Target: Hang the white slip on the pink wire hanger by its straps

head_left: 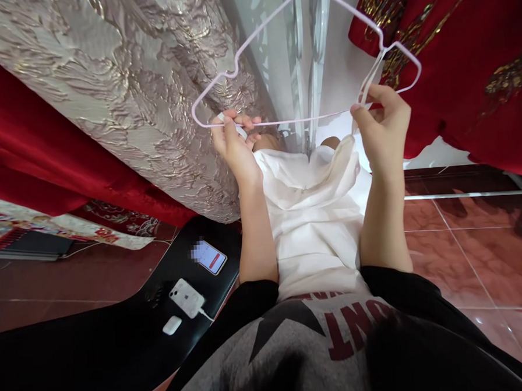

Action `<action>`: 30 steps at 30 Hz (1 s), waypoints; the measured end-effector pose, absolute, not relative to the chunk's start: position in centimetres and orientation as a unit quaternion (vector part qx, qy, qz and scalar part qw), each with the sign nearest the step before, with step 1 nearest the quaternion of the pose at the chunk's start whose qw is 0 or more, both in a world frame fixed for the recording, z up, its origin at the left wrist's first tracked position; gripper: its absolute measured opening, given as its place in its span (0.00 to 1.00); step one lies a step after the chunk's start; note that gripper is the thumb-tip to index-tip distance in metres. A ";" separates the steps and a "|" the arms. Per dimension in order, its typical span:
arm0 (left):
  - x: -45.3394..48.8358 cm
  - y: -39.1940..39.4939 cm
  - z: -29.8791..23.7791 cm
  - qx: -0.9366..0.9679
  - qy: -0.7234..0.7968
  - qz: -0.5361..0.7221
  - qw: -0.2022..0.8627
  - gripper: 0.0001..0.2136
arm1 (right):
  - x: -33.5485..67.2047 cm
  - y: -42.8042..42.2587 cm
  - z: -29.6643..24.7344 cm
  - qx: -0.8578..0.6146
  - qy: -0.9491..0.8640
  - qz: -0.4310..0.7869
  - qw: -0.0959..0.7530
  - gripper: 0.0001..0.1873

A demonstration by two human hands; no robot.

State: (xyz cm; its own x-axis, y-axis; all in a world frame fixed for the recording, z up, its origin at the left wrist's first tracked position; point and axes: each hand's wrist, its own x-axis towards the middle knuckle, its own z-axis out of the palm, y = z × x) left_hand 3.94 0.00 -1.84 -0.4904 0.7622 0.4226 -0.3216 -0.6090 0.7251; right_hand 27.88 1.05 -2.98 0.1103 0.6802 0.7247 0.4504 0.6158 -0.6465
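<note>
A thin pale pink hanger (310,53) is held up in front of me. My left hand (234,141) is closed around its lower bar near the left end, with a bit of white cloth in the fingers. My right hand (382,125) pinches a thin white strap at the hanger's right shoulder notch. A white garment (314,210) hangs down between my forearms, below the bar.
A beige and gold embroidered fabric (142,91) hangs at the left over red cloth (32,166). Red and gold garments (468,56) hang at the right. Two phones (208,257) and a small white case (172,325) lie on a black seat (98,344). Red tile floor (474,248).
</note>
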 end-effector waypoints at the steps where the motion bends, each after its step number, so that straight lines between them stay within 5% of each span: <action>1: 3.8 0.0 -1.9 0.382 0.287 0.812 0.336 0.10 | 27.5 0.7 -2.6 -0.432 -0.643 0.104 0.623 0.16; 5: 3.3 0.2 -2.2 0.370 0.328 0.798 0.344 0.07 | 26.4 -1.1 -0.8 -0.447 -0.571 0.142 0.674 0.07; 15: 3.6 0.2 -1.9 0.332 0.311 0.808 0.374 0.09 | 26.9 -2.2 0.4 -0.418 -0.542 0.168 0.709 0.06; 24: 3.6 -0.1 -1.7 0.347 0.314 0.803 0.369 0.08 | 26.6 0.4 4.7 -0.255 -0.469 0.342 0.774 0.07; 30: 3.3 0.0 -1.9 0.367 0.265 0.803 0.387 0.12 | 29.8 1.7 3.0 -0.158 -0.316 0.285 0.891 0.13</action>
State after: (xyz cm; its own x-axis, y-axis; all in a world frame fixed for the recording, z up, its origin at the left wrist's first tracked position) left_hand 3.30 0.01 -1.90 -0.4306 0.8169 0.3837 -0.4275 -0.5590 0.7104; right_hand 29.76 1.70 2.99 0.6381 0.6070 0.4737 -0.4077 0.7883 -0.4608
